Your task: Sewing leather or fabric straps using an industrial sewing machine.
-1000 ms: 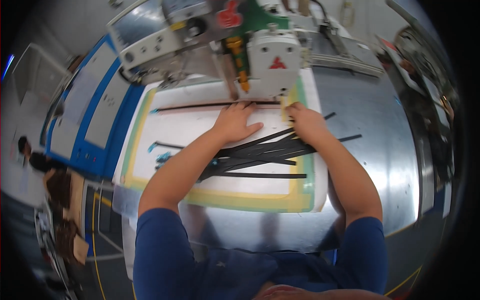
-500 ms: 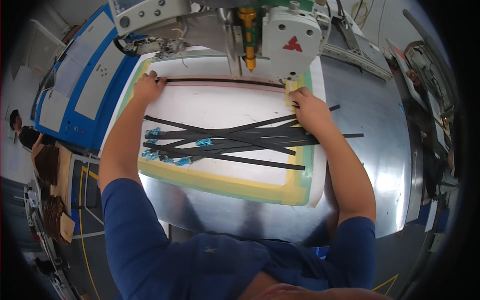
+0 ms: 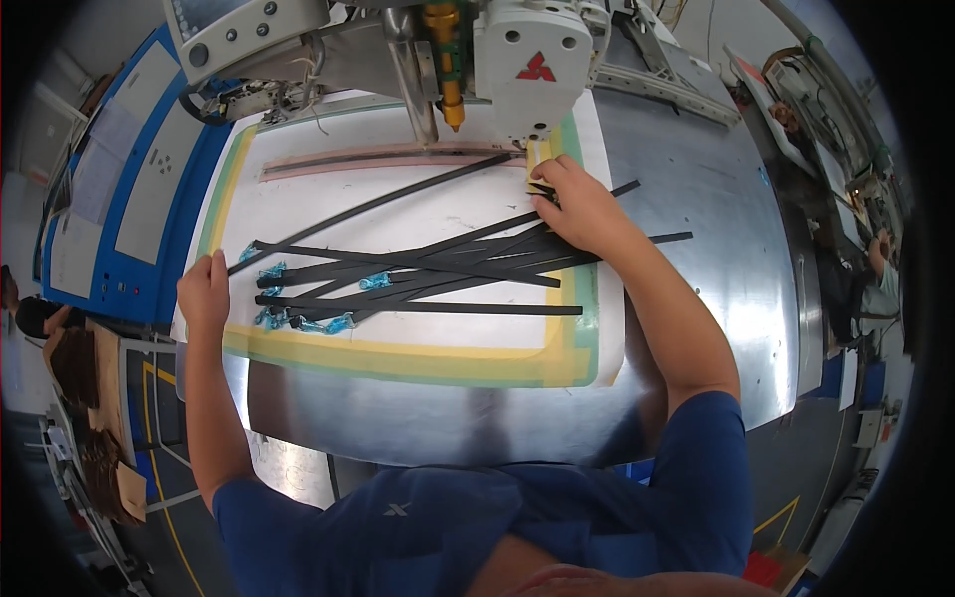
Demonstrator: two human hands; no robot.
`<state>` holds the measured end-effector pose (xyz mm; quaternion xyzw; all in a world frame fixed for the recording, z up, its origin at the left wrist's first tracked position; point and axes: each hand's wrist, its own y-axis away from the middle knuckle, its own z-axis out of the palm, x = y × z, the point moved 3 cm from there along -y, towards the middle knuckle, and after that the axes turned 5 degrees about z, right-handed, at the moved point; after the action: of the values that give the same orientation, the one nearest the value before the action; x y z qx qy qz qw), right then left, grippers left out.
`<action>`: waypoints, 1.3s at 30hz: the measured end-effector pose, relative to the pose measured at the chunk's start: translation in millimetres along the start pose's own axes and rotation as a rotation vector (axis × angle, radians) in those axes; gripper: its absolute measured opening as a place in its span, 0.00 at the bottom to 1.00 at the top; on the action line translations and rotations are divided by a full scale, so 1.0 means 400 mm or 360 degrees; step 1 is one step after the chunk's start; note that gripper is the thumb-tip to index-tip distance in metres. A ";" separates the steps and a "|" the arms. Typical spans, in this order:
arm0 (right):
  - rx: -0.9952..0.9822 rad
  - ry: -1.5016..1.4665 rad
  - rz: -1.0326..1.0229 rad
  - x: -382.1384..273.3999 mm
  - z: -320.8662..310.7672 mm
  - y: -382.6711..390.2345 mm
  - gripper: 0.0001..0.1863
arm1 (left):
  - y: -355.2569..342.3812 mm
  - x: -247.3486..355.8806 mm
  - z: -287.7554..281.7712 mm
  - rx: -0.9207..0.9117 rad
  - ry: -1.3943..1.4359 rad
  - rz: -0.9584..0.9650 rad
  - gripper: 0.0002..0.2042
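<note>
My left hand [image 3: 206,291], at the left edge of the white board [image 3: 398,343], is closed on one end of a long black strip [image 3: 370,206]. That strip slants up to the right, its far end near a pink-edged groove [image 3: 328,162]. My right hand [image 3: 582,211] is beside the groove's right end, by a yellow taped patch [image 3: 539,159]. Its fingers are closed around something small and dark that I cannot make out. Between my hands lies a loose, crisscrossed pile of black strips [image 3: 477,264], with crumpled blue pieces [image 3: 374,282] at and among them.
A white machine head [image 3: 532,70] and a gold-coloured pointed part [image 3: 450,70] hang over the board's far side. Yellow and green tape borders the board, which rests on a shiny metal table [image 3: 696,298]. A blue cabinet [image 3: 129,199] stands at the left; another person [image 3: 40,316] is beyond it.
My left hand has moved left and toward me, bringing the left end of the black strip out of the pink-edged groove. My right hand stays near the groove's right end. The view has shifted.
</note>
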<state>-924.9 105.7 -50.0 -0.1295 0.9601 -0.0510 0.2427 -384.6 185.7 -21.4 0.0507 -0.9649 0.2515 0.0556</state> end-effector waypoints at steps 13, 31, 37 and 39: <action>0.0222 0.0570 -0.0481 -0.087 0.108 -0.090 0.12 | 0.260 -0.099 -0.055 0.0137 0.0223 -0.0115 0.22; 0.0138 -0.0342 -0.0052 0.106 -0.178 0.056 0.09 | -0.006 0.118 0.000 0.0607 0.0866 0.0199 0.09; 0.0771 -0.1052 0.0369 0.278 -0.552 0.462 0.10 | -0.015 0.021 0.172 0.0000 0.0550 0.0553 0.14; 0.0871 -0.1242 0.0280 0.317 -0.657 0.631 0.10 | -0.014 -0.009 0.194 -0.0231 0.0858 0.0514 0.14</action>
<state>-1214.8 322.9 82.4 0.0113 0.7561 -0.2286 0.6132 -386.8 143.0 -86.4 -0.1757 -0.9264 0.1921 0.2720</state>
